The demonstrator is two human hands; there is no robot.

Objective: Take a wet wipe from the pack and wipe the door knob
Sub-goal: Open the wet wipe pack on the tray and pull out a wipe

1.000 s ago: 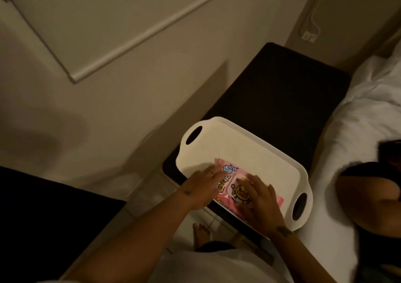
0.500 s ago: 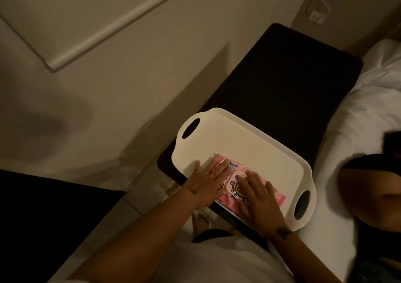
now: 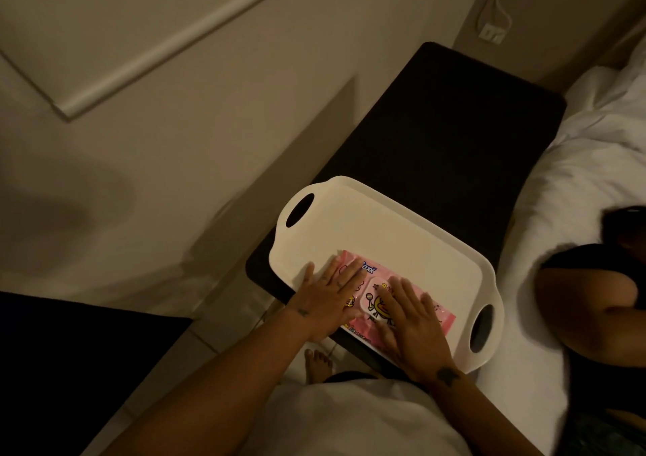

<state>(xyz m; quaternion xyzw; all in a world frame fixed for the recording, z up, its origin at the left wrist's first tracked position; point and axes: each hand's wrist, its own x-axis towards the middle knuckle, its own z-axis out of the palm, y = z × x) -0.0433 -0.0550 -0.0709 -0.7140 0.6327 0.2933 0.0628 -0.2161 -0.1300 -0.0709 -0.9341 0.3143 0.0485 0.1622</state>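
Observation:
A pink wet wipe pack (image 3: pixel 371 269) with a white flip lid (image 3: pixel 370 298) lies in a white handled tray (image 3: pixel 402 232). My left hand (image 3: pixel 328 298) rests flat on the pack's left end, fingers spread. My right hand (image 3: pixel 412 319) lies flat over the pack's right half, its fingers reaching the lid. The lid looks closed. No wipe shows outside the pack. No door knob is in view.
The tray sits on a dark bedside table (image 3: pixel 451 134). A white bed (image 3: pixel 573 183) with a lying person (image 3: pixel 590 302) is to the right. A wall socket with a cable (image 3: pixel 491 32) is at the back. A dark piece of furniture (image 3: pixel 70 368) stands on the left.
Both hands have flattened and spread on the pack. The camera has shifted slightly; the pack and tray stay in place.

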